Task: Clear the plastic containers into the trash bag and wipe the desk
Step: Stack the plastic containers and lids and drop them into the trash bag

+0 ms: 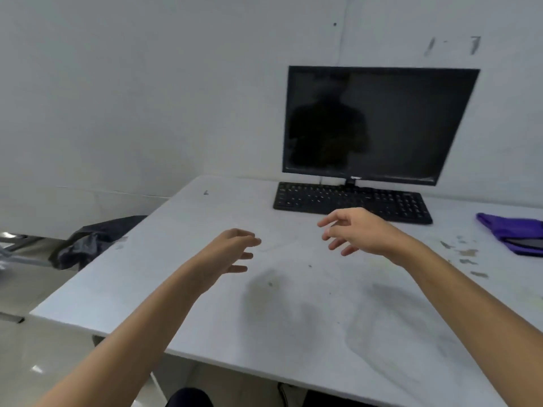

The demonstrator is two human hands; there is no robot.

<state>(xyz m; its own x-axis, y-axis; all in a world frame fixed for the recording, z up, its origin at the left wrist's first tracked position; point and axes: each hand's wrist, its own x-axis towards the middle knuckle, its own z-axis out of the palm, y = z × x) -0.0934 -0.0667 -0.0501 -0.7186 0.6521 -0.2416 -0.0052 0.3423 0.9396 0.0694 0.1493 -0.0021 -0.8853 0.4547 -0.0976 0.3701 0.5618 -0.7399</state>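
Head view: my left hand (232,251) and right hand (355,230) hover empty, fingers loose, over the desk (293,333). Purple cloth (511,230) lies aside, likely for wiping

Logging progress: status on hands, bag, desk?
Left hand, right hand open, empty, over desk. Black trash bag beside desk's left edge. No containers visible. Purple cloth far right, by stains.

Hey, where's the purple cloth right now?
In the head view, the purple cloth lies on the desk at the frame's right edge, just right of the keyboard.
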